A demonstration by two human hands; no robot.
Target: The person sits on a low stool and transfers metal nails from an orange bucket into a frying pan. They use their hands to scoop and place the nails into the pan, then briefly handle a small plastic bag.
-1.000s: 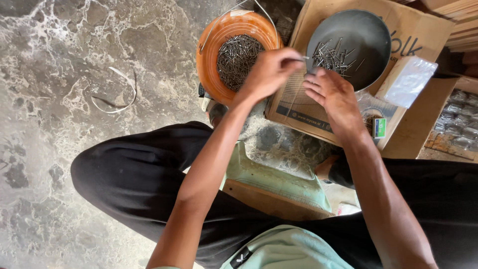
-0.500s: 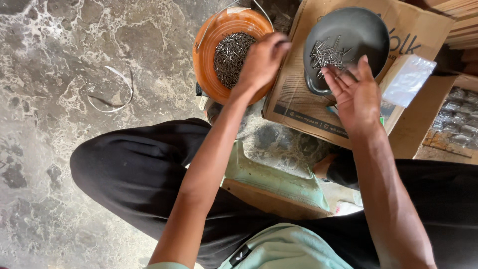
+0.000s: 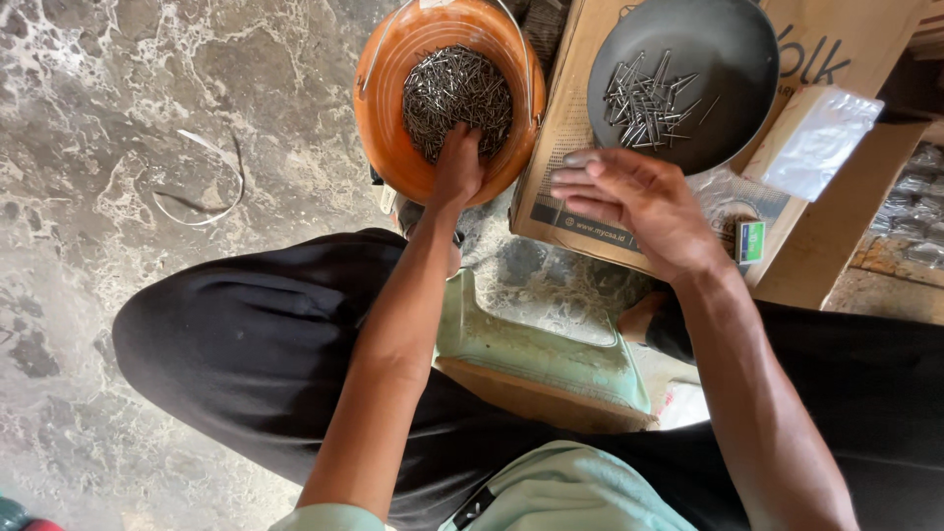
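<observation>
Orange bucket is seen to hold a heaped pile of nails; left hand is dug into its near edge, fingertips buried, so grip cannot be told. Nails judged stiff, sharp, slippery, heavy in bulk, best pinched as a small bunch by the shanks.

Right hand is held slack, fingers loosely spread and empty, over the printed brown carton; beyond its fingertips a dark pan with loose nails, to its right a clear bag and a small green-white box.

1. Two hands: left hand, right hand.
2. One orange bucket, with a heap of nails too many to count.
3. One dark pan, holding a loose scatter of nails, uncounted.
4. One cardboard box.
5. One clear plastic bag.
6. One small green box.
</observation>
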